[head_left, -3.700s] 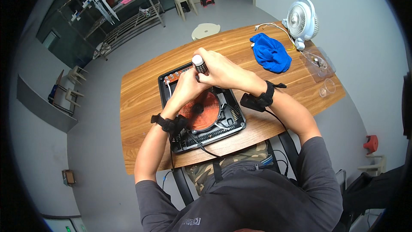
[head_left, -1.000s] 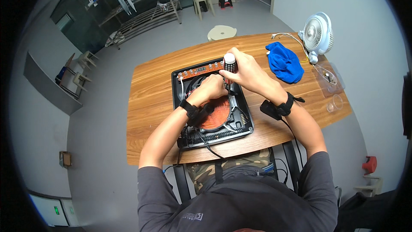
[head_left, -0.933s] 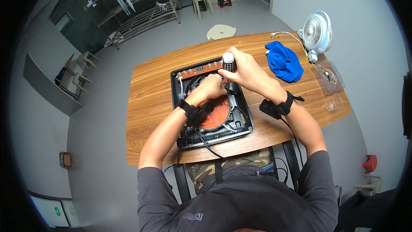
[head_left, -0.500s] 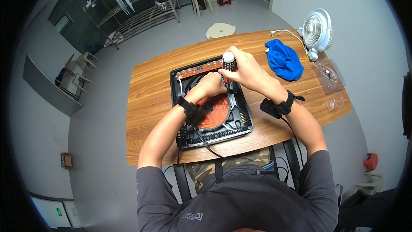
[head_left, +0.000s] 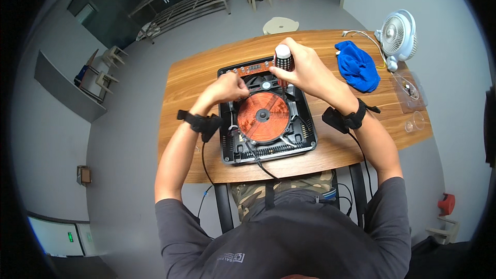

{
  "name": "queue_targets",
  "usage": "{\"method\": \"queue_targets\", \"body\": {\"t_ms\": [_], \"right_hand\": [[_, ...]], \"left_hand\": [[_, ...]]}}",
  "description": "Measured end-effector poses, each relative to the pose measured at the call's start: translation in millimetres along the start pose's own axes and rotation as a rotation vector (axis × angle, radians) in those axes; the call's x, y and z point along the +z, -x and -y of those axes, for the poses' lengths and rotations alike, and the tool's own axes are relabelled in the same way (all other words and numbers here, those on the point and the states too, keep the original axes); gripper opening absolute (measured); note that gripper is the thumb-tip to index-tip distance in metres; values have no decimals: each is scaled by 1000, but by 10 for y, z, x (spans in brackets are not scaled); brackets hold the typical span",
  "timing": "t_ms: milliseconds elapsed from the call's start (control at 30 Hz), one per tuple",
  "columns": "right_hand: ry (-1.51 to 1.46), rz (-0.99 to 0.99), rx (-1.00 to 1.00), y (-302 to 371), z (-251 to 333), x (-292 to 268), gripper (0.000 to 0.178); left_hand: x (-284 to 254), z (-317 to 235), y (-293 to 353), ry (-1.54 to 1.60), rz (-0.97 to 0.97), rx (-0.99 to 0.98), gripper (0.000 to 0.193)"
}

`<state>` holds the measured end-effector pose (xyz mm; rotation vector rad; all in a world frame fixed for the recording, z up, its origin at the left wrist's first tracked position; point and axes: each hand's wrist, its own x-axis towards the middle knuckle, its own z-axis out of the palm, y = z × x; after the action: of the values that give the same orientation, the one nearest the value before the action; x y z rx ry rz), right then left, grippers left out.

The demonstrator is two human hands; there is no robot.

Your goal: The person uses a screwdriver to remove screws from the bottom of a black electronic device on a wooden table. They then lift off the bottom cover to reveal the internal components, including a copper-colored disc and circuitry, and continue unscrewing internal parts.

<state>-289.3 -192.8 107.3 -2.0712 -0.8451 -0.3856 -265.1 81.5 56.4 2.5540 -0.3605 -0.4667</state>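
Note:
An opened induction cooker (head_left: 226, 154) lies on the wooden table in front of me, its round copper coil (head_left: 250, 119) exposed in the black casing. A strip-shaped control board (head_left: 254, 67) with buttons runs along its far side. My right hand (head_left: 309, 70) is closed round a screwdriver (head_left: 283, 58) with a white-capped, dark patterned handle. The screwdriver stands upright, its shaft pointing down beside the coil's far right edge; where the tip rests I cannot tell. My left hand (head_left: 231, 87) hovers over the casing's far left part, fingers curled together; whatever they pinch is hidden.
A crumpled blue cloth (head_left: 357, 67) lies to the right of the cooker. Beyond it stands a white fan (head_left: 398, 36) with a cable. Clear plastic cups (head_left: 413, 123) are near the right edge. Small bits (head_left: 198, 149) lie left of the cooker.
My left hand has moved left, away from the screwdriver's shaft, uncovering more of the coil and the fan behind it. My right hand keeps the screwdriver upright. The whole view has shifted slightly.

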Motion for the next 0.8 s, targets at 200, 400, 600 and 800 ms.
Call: {"method": "queue_targets", "body": {"t_ms": [200,400,600,800], "right_hand": [[-62,48,-48,-158,228,294,42],[-62,100,-46,-233,409,510,42],[-35,128,-52,-216,418,580,40],[-22,128,-65,-204,401,623,40]], "left_hand": [[-183,718,634,181,-112,-212,18],[64,1431,795,24,-184,-300,11],[233,1502,884,110,-175,-319,10],[299,1701,892,155,-157,-279,12]]}}
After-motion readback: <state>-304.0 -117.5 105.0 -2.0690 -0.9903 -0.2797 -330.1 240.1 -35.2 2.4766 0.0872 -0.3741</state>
